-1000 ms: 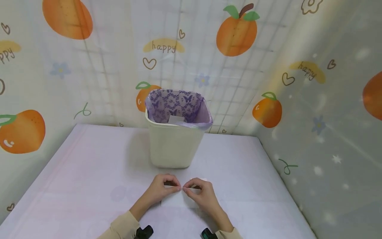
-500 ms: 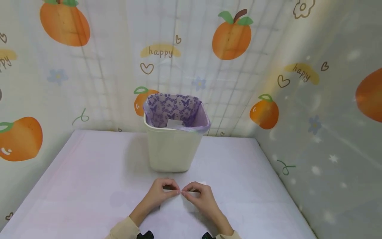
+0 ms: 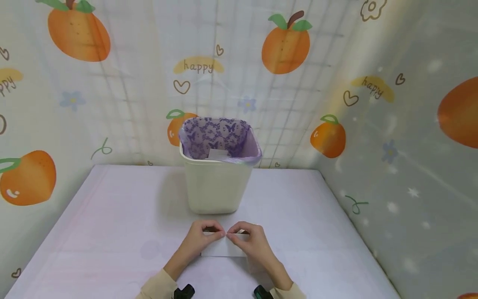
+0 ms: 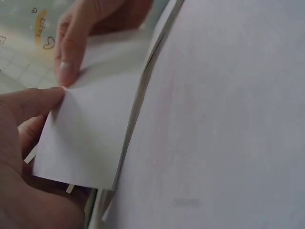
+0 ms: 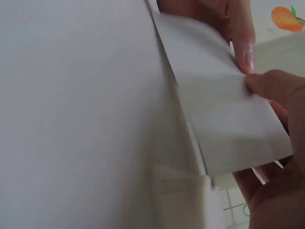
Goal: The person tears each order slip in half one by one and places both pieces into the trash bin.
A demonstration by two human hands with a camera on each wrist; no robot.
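My left hand and right hand meet at the top edge of a piece of white paper. Thumb and fingers of each pinch that edge, with the two thumb tips almost touching. In the left wrist view the paper slants between the hands, and its lower edge is near the white surface. From the right wrist, the paper hides part of the fingers behind it. A pale folded flap lies below the paper there; whether it belongs to the same paper I cannot tell.
A cream waste bin with a purple butterfly-patterned liner stands just beyond the hands. Inside it shows a white piece. The table has a whitish cover, and printed curtains hang behind it.
The hands and the paper have risen slightly toward the bin, and the paper's lower edge now shows a shadow beneath. Both pinches are held. The head view has shifted a little.
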